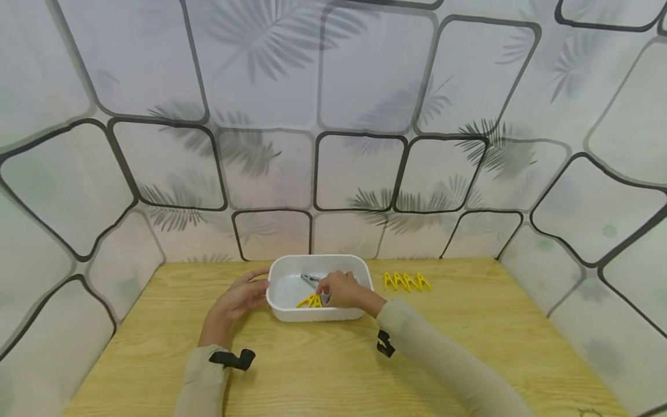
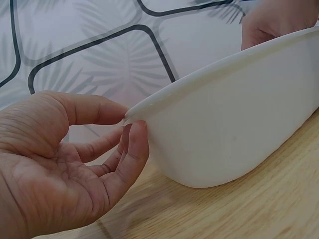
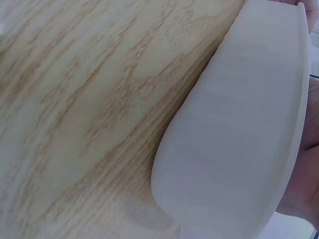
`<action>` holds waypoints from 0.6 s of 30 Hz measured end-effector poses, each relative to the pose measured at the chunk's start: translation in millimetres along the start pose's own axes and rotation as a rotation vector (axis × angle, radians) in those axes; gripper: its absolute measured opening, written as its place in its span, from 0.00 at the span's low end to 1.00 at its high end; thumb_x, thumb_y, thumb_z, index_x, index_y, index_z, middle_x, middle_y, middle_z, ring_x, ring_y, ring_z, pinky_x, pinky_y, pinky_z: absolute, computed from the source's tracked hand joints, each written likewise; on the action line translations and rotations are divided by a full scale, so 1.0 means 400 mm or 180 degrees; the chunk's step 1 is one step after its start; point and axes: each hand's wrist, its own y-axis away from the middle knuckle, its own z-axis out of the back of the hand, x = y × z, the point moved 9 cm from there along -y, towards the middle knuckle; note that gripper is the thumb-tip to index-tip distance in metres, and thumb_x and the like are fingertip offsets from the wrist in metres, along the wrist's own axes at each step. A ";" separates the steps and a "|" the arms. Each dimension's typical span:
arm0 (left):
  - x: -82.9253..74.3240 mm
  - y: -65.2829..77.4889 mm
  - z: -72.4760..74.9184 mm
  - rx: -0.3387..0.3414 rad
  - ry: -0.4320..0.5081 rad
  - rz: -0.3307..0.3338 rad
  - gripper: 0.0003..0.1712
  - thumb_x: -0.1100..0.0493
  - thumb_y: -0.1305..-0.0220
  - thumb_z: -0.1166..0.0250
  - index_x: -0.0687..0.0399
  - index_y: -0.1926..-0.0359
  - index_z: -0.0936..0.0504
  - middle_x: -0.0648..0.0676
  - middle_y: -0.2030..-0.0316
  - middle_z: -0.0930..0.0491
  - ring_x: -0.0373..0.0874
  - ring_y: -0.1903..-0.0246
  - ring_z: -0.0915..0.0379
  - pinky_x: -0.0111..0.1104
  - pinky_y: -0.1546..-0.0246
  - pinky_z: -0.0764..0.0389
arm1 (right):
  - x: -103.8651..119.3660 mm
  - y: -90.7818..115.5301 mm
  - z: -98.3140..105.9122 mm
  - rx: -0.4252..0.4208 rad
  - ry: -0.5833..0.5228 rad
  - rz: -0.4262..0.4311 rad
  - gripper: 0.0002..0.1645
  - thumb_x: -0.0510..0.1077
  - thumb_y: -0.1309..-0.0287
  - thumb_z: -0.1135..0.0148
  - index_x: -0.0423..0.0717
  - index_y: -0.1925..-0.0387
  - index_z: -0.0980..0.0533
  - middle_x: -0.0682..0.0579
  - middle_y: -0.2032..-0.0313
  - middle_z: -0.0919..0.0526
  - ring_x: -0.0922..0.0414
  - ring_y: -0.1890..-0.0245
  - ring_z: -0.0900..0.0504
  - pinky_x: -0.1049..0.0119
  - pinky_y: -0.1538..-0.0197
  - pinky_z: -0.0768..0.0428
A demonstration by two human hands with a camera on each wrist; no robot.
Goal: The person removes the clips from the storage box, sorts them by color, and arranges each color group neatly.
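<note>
A white plastic tub (image 1: pixel 320 314) stands on the table with yellow clothespins (image 1: pixel 308 301) and a grey clothespin (image 1: pixel 311 279) inside it. My left hand (image 1: pixel 250 297) is at the tub's left end, and in the left wrist view its thumb and fingertips pinch the rim (image 2: pixel 164 94). Over the near wall, my right hand (image 1: pixel 341 289) reaches down into the tub with curled fingers, close to the yellow clothespins. Something grey shows beside its fingertips, but whether they hold it is hidden. In the right wrist view the tub wall (image 3: pixel 234 134) covers most of that hand.
Several yellow clothespins (image 1: pixel 406 282) stand in a row on the wooden table (image 1: pixel 312 370), right of the tub. Patterned wall covering (image 1: pixel 359 174) rises behind the table and along both sides. Black straps sit around both sleeves at the wrists.
</note>
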 end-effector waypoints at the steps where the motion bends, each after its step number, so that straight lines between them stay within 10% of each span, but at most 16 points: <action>1: 0.000 -0.001 0.000 0.0005 0.0010 0.0003 0.37 0.65 0.25 0.44 0.68 0.23 0.48 0.46 0.53 0.18 0.36 0.56 0.18 0.30 0.56 0.16 | -0.001 -0.001 -0.001 0.0008 0.0007 -0.0010 0.16 0.35 0.47 0.27 0.50 0.55 0.13 0.52 0.60 0.14 0.54 0.57 0.20 0.50 0.49 0.32; 18: 0.003 -0.002 0.005 0.0029 0.0033 -0.0026 0.36 0.65 0.24 0.45 0.68 0.23 0.48 0.46 0.52 0.17 0.36 0.55 0.18 0.31 0.55 0.16 | 0.001 -0.020 0.006 -0.0212 0.0146 -0.0165 0.10 0.50 0.48 0.22 0.52 0.69 0.15 0.56 0.65 0.17 0.55 0.59 0.26 0.49 0.44 0.34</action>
